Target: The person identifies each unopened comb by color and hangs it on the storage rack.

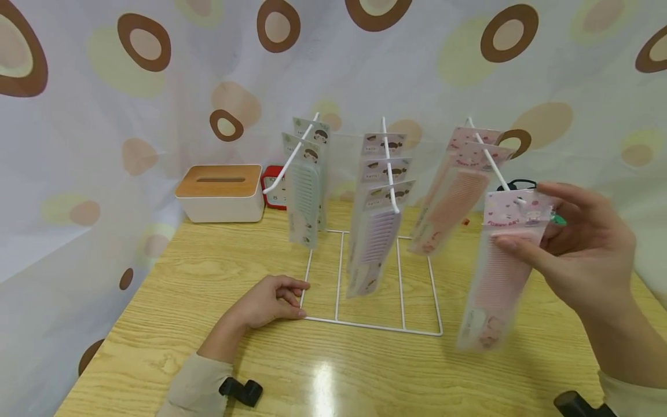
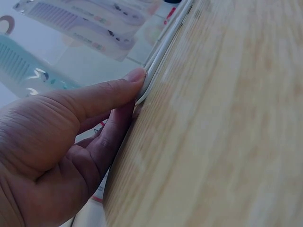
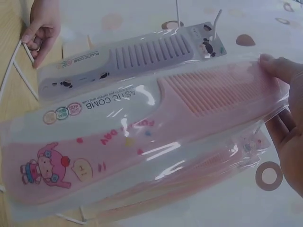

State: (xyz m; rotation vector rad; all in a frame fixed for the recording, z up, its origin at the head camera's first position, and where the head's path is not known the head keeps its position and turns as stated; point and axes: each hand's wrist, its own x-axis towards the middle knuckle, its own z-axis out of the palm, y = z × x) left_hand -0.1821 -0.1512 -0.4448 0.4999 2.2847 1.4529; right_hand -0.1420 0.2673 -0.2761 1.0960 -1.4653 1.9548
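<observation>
The right hand pinches a packaged pink comb by its card header, thumb in front and fingers behind, at the tip of the right-most hook of a white wire display rack. The pack hangs free in front of the rack and slightly to its right, above the wooden surface, its lower end blurred. The left hand rests at the rack's front left corner, fingers loosely curled with thumb and fingertip pinching the base wire.

The comb itself looks stiff and light; its clear sleeve is glossy and probably slippery, and it likely flexes and swings when held from the top. The card header around the punched hole seems the firmest place to grip — the film lower down would crumple or slide.

The right wrist view shows what the head view cannot: the print on the sleeve — "PLASTIC COMB", a cartoon figure on the handle — and a second pink comb lying close behind. The left wrist view shows the fingertip pressed to the wire against the wood. Only the head view shows the whole rack, its blue-green combs, purple combs and pink ones on three hooks, and a tissue box to the rack's left.
</observation>
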